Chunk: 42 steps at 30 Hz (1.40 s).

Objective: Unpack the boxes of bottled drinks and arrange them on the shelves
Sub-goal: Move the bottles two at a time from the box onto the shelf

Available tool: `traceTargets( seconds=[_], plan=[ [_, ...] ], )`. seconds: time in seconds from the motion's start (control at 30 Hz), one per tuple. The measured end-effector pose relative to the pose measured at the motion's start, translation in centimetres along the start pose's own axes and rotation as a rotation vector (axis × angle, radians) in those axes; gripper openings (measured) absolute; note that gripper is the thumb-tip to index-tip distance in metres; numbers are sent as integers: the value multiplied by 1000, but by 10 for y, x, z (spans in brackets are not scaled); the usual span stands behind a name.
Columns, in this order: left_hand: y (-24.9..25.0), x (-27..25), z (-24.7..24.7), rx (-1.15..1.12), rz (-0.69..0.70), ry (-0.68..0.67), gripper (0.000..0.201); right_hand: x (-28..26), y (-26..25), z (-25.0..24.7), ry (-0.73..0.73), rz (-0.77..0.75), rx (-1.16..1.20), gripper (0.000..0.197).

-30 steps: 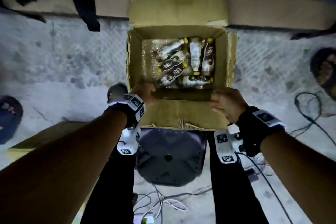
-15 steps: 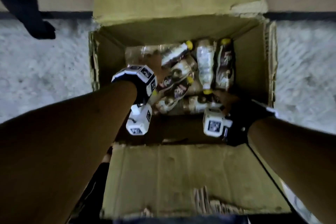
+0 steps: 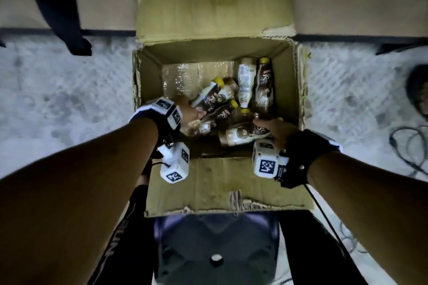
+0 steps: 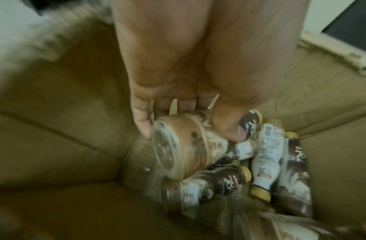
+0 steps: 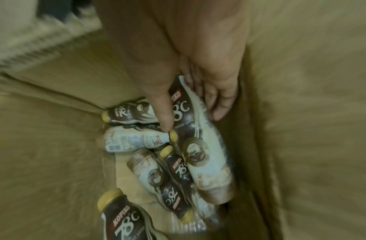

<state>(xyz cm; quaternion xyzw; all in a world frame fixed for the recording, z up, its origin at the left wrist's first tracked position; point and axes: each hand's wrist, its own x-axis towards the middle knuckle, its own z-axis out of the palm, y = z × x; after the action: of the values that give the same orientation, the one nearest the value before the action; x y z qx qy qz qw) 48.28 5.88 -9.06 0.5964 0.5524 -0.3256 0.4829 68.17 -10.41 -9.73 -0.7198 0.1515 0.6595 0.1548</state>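
While both forearms reach down into the open cardboard box [image 3: 287,90], we note a dark stool [image 3: 216,250] nearest us at 6 o'clock, below the box's near flap. Each wrist carries a white tagged camera block.

Left hand [image 3: 188,114], at 9 o'clock of the box floor: fingers and thumb curl round the base end of a coffee bottle [image 3: 209,97]; in the left wrist view the hand [image 4: 190,81] grips that bottle [image 4: 178,146] bottom-out toward the camera, lifted off the pile.

Right hand [image 3: 276,128], at 4 o'clock against the near-right wall: in the right wrist view the hand [image 5: 198,65] pinches another coffee bottle [image 5: 200,149] at its shoulder, thumb on the label, fingers behind. In the head view this bottle [image 3: 240,135] lies crosswise.

Loose bottles remain, all lying down: one [image 3: 220,117] between the hands, yellow cap toward 1 o'clock; a pale one [image 3: 245,84] and a dark one [image 3: 264,85] side by side toward 1 o'clock. Crumpled clear plastic wrap [image 3: 183,78] covers the floor at 11 o'clock.

Beyond: the far flap stands against a wall. Grey patterned floor [image 3: 69,90] on both sides; black cable [image 3: 410,146] at 3 o'clock.
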Motion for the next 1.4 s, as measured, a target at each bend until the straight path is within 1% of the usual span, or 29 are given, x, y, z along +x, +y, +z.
traceTargets(
  seconds=[0.03,0.07,0.1,0.13,0.17,0.2,0.27,0.33,0.4,0.43,0.57,0.67,0.83,0.97,1.03,1.1,1.2,1.27,1.33,1.4],
  plan=[
    [-2,-13,-3,-57,17,-18,57,-21,1,-1,-15,-3,47,37],
    [-1,-31,-7,-116,22,-36,53,-41,2,-3,-41,-14,79,29],
    [0,-49,-11,-131,27,-44,44,-58,4,-5,-38,-31,124,26],
    [3,-69,-16,-146,30,-50,35,-80,4,-6,-3,-60,164,22],
    [5,-86,-21,-168,44,-59,31,-106,4,-8,32,-90,222,21],
    [9,-107,-27,-209,67,-58,32,-127,6,-11,54,-135,253,21],
    [17,-149,-43,-253,98,-53,28,-174,4,-15,65,-218,266,15],
    [27,-198,-61,-294,131,-61,20,-223,1,-22,58,-332,244,25],
    [42,-249,-78,-378,168,-75,16,-277,-4,-26,43,-415,262,22],
    [51,-276,-85,-422,192,-80,15,-305,-7,-28,40,-451,275,24],
    [101,-386,-108,-526,304,-54,32,-412,-19,-34,-34,-602,237,25],
    [128,-449,-123,-537,413,-35,41,-478,-25,-38,-77,-722,236,28],
    [161,-526,-156,-542,552,-5,50,-574,-39,-49,-59,-924,146,40],
    [199,-580,-189,-577,674,38,54,-646,-60,-62,-12,-1127,115,35],
    [221,-608,-211,-569,753,50,53,-682,-73,-71,28,-1249,90,33],
    [244,-638,-235,-535,861,72,53,-716,-86,-79,60,-1375,81,32],
    [278,-681,-267,-471,1040,161,56,-771,-103,-90,111,-1565,64,30],
    [298,-708,-285,-467,1134,235,60,-805,-115,-98,117,-1667,62,30],
    [317,-729,-303,-472,1218,313,62,-835,-127,-104,139,-1741,63,31],
    [333,-748,-319,-453,1288,403,59,-861,-139,-109,189,-1809,72,30]
  ],
)
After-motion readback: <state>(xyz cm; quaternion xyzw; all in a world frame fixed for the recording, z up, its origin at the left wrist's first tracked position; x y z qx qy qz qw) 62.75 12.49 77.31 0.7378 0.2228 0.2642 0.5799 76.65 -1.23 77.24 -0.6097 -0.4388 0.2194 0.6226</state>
